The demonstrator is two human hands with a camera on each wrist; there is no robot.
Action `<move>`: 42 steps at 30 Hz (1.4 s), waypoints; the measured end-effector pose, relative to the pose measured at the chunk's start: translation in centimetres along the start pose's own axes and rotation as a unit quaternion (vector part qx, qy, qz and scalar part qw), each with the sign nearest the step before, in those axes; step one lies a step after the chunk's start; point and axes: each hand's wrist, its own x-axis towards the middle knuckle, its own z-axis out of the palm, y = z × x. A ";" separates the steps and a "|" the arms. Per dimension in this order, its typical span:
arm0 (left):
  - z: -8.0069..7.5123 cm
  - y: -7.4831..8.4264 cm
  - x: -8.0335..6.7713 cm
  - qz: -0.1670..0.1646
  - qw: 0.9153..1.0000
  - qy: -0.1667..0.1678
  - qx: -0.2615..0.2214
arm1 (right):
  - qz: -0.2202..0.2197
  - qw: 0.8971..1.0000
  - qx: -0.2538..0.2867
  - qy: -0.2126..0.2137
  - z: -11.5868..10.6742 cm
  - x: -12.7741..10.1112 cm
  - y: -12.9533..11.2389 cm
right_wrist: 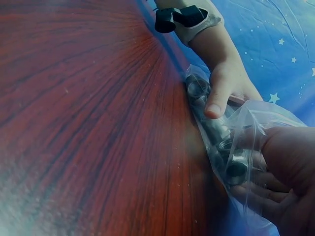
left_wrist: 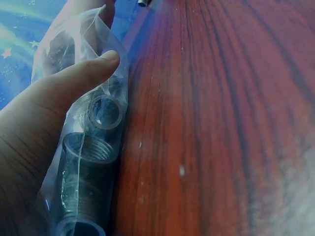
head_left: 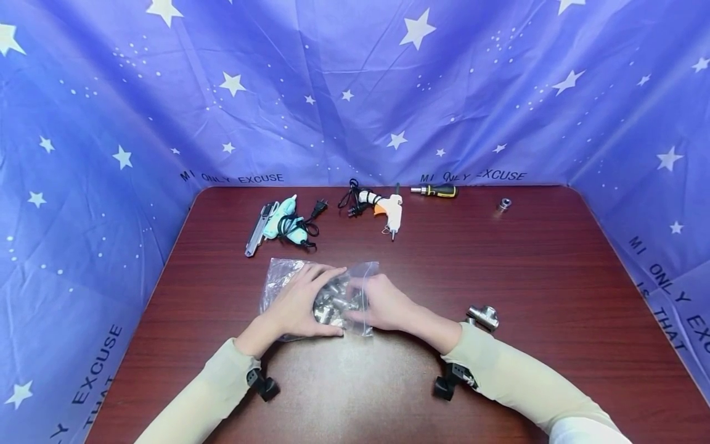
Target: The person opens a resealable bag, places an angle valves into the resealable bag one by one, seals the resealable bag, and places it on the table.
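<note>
A clear plastic bag point(head_left: 280, 277) of shiny metal pipe fittings point(head_left: 334, 300) lies on the table, its mouth toward the right. My left hand point(head_left: 302, 299) grips the bag from above, thumb on the near side and fingers across the far side. In the left wrist view, threaded ends of the fittings point(left_wrist: 91, 147) show through the plastic beneath the thumb. My right hand point(head_left: 383, 302) reaches into the mouth of the bag. In the right wrist view its fingers point(right_wrist: 261, 199) extend behind the plastic beside a fitting point(right_wrist: 237, 169); no firm hold is visible.
A tee fitting point(head_left: 484, 317) lies beside the right forearm, with a smaller piece partly hidden there. Toward the back are a grey tool point(head_left: 259, 229), a light-blue glue gun point(head_left: 288, 225), a white glue gun point(head_left: 392, 213), a screwdriver point(head_left: 435, 190) and a small metal fitting point(head_left: 504, 204).
</note>
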 end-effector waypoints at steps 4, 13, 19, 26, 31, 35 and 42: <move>0.0 -0.1 0.0 -0.002 1.000 -0.002 0.004 | 0.000 1.000 0.005 0.005 0.1 0.1 -0.1; 0.0 -0.2 0.0 0.004 1.000 -0.002 0.003 | -0.034 0.999 0.019 0.013 0.3 0.2 -0.3; 0.3 -0.3 0.0 0.000 1.000 -0.002 0.001 | -0.057 0.998 0.009 -0.017 -0.2 0.0 -0.1; 0.4 -0.3 0.1 -0.003 1.000 -0.002 -0.001 | -0.060 0.995 0.060 -0.061 -1.2 -0.7 0.4; 0.3 -0.2 0.2 -0.008 1.000 -0.007 -0.011 | -0.071 0.994 0.064 -0.062 -2.6 -1.8 1.3; 0.2 -0.1 0.5 0.003 1.000 -0.011 -0.018 | -0.064 0.996 0.055 -0.043 -4.6 -3.3 2.4; 0.0 -0.3 0.8 0.005 0.999 -0.026 -0.024 | -0.007 1.000 0.026 -0.001 -8.7 -7.1 5.4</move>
